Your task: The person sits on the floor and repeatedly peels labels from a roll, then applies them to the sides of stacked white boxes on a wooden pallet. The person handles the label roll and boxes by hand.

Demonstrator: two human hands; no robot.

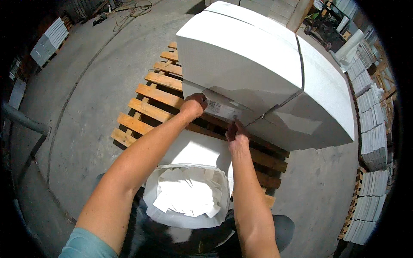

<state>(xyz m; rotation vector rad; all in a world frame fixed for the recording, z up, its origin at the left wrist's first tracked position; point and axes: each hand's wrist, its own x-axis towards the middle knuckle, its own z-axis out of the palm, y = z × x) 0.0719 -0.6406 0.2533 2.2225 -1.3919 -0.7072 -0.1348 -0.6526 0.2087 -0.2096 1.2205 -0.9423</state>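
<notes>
A white printed label point(220, 109) lies against the near side of a large white strapped stack point(241, 64). My left hand point(195, 105) is closed on the label's left end, with its fingers curled. At the label's lower right corner is my right hand point(237, 132), fingers drawn together on that edge; the fingertips are partly in shadow. Below my hands, between my forearms, a whitish plastic tub point(187, 218) is filled with loose white paper pieces point(187, 191). A flat white sheet or board point(195, 148) shows just beyond the tub.
The stack stands on a slatted wooden pallet point(148, 107), bound with dark straps point(300, 64). Piles of white sheets on pallets point(365, 202) line the right side. Another pile point(49, 41) stands far left. A grey pipe point(26, 120) juts in from the left over concrete.
</notes>
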